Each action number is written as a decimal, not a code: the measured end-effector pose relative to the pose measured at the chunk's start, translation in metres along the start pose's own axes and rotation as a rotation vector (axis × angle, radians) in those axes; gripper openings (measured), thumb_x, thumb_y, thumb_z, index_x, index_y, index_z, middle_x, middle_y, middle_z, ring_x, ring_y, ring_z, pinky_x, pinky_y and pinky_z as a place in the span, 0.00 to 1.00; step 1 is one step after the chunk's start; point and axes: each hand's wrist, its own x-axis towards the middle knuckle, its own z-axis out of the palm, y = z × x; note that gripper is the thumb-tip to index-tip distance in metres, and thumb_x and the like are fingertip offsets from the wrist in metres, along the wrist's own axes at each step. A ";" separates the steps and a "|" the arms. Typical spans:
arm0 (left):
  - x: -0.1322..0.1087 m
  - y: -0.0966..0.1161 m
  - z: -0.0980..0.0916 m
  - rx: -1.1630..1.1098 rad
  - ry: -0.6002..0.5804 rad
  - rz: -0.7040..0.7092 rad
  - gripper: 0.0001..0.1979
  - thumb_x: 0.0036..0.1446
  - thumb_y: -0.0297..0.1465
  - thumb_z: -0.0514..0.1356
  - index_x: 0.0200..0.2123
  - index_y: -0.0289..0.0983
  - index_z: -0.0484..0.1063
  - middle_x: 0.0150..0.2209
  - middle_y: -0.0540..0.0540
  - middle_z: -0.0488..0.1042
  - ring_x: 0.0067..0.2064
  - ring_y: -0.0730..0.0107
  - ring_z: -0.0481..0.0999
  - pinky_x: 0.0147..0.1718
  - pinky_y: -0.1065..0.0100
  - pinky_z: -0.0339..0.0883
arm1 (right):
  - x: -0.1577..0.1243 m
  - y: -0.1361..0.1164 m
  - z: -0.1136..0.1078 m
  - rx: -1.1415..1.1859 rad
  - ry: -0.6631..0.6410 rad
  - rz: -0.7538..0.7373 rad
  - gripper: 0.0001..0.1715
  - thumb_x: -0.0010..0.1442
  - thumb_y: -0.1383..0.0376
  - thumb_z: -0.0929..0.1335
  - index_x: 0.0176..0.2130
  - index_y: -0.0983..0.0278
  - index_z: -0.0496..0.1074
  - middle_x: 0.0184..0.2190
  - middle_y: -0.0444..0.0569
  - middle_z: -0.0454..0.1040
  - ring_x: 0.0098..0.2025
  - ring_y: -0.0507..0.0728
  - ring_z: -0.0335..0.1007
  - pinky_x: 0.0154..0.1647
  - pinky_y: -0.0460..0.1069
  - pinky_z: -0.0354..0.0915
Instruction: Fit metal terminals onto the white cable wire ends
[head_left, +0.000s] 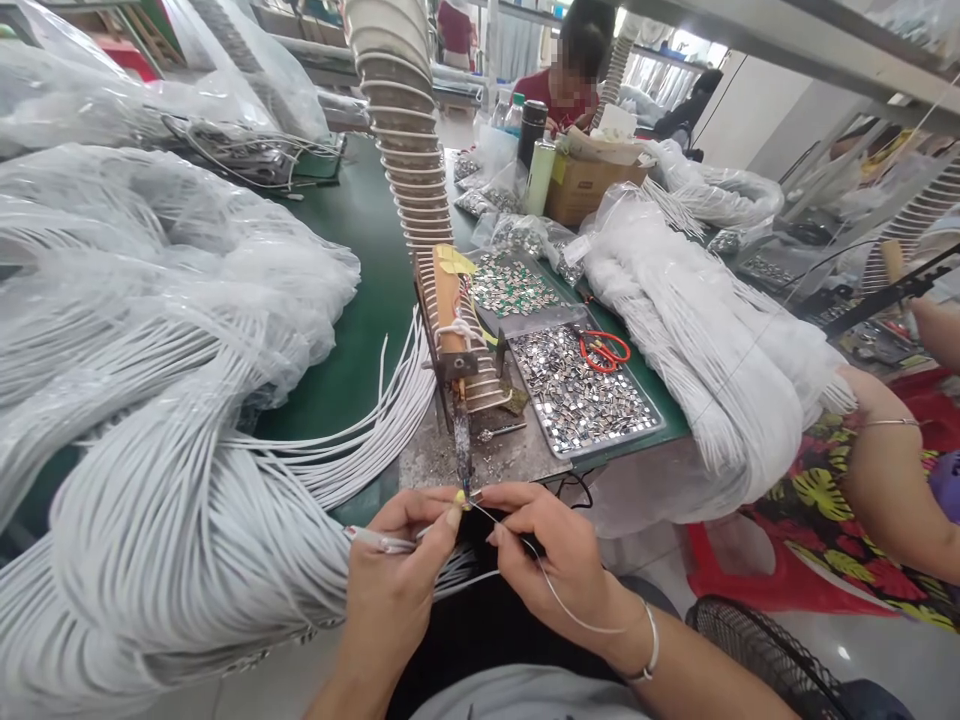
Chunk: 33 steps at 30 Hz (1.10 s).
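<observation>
My left hand (405, 560) is closed round a white cable (382, 541), its thumb and forefinger pinched at the end. A small yellow piece (462, 497) shows at those fingertips; its kind is too small to tell. My right hand (559, 550) pinches a thin solder wire (551, 590), which curves down over the wrist. The wire's end meets the left fingertips just under the tip of a fixed soldering iron (463, 450). The iron has a wooden handle (448, 300) and points down, clamped to a stand. My fingers hide the joint itself.
Bundled white cables (187, 530) fill the left side. A tray of small metal parts (581, 385), holding red-handled pliers (606, 352), stands right of the iron. Behind it lie green-and-silver parts (517, 285). A ribbed duct (401, 120) hangs above. Another person's arm (892, 470) is at right.
</observation>
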 end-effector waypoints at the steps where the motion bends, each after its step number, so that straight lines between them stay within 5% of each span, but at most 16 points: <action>1: 0.000 0.000 0.000 -0.013 0.000 0.002 0.07 0.55 0.32 0.66 0.25 0.42 0.76 0.34 0.51 0.79 0.41 0.67 0.77 0.45 0.70 0.68 | 0.000 0.000 0.000 0.000 -0.002 -0.002 0.10 0.61 0.76 0.65 0.35 0.62 0.68 0.42 0.56 0.80 0.48 0.55 0.78 0.50 0.49 0.74; 13: -0.009 -0.029 -0.007 -0.060 -0.012 -0.178 0.09 0.54 0.35 0.67 0.24 0.42 0.75 0.34 0.51 0.79 0.43 0.64 0.75 0.48 0.66 0.65 | -0.016 0.013 0.001 0.012 -0.108 0.030 0.09 0.60 0.77 0.65 0.35 0.63 0.68 0.45 0.61 0.79 0.49 0.57 0.78 0.47 0.49 0.74; 33: 0.000 -0.002 0.006 -0.301 0.031 -0.253 0.09 0.48 0.33 0.70 0.22 0.41 0.74 0.30 0.53 0.78 0.38 0.66 0.77 0.45 0.68 0.65 | 0.002 0.009 0.004 0.025 0.019 -0.011 0.09 0.59 0.77 0.66 0.34 0.64 0.71 0.42 0.58 0.79 0.46 0.55 0.78 0.48 0.46 0.73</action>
